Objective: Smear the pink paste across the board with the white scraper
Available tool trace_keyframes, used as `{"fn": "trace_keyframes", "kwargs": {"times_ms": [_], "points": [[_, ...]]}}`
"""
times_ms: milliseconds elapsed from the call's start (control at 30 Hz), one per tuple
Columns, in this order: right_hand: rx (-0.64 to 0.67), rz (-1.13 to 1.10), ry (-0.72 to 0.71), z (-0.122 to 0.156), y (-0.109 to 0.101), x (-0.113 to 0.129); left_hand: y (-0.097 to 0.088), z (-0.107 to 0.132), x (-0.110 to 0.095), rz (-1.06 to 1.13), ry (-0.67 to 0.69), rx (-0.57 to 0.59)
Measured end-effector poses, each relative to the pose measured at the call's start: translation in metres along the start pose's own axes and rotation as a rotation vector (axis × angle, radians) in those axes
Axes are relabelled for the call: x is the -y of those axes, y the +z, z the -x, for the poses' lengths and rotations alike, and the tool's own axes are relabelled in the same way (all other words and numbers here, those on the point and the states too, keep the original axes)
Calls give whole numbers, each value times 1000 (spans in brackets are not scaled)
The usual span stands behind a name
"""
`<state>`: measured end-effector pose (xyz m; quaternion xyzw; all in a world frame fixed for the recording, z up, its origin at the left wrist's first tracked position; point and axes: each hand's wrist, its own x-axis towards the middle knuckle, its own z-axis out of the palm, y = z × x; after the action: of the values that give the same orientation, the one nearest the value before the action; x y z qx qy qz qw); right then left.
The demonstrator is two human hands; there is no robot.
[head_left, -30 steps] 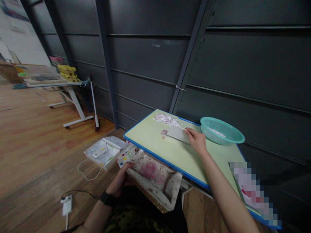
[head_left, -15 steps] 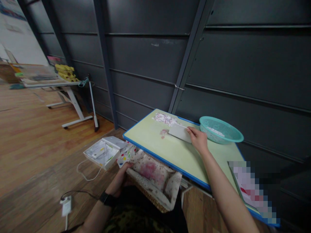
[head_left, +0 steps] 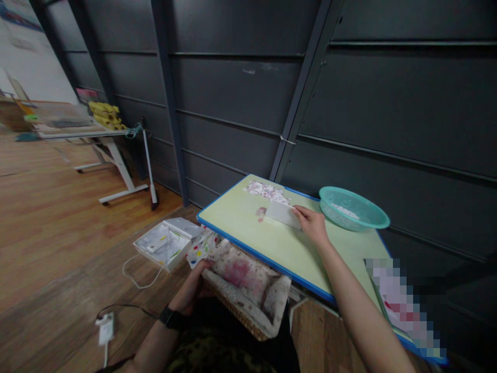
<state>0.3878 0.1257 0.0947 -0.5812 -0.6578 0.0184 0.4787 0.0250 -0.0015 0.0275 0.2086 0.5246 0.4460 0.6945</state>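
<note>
My right hand (head_left: 311, 224) grips the right end of a flat pale rectangular board (head_left: 282, 213), held tilted on or just over the pale yellow tabletop (head_left: 233, 215). Just behind the board lies a scattered pile of small white and pinkish pieces (head_left: 264, 189). A faint reddish-brown smudge (head_left: 260, 214) marks the table at the board's left end. Low at the table's near edge, my left hand (head_left: 202, 273) is closed on the left rim of a cloth-lined wicker basket (head_left: 248, 282). The basket's lining is stained pink and brown.
A turquoise plastic basin (head_left: 365, 210) with white pieces inside stands at the table's back right. A blurred-out flat item (head_left: 404, 305) lies at the right edge. On the floor at left are an open white box (head_left: 163, 246) and a power strip (head_left: 106, 330). A dark panelled wall stands behind.
My right hand and the board have shifted slightly left, and the board's angle has changed a little. My left hand and the basket stay put.
</note>
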Motion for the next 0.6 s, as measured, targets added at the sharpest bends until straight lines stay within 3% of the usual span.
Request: {"fn": "trace_keyframes", "kwargs": {"times_ms": [600], "points": [[41, -1, -44, 3, 2, 8, 5, 7, -7, -19, -36, -34]]}}
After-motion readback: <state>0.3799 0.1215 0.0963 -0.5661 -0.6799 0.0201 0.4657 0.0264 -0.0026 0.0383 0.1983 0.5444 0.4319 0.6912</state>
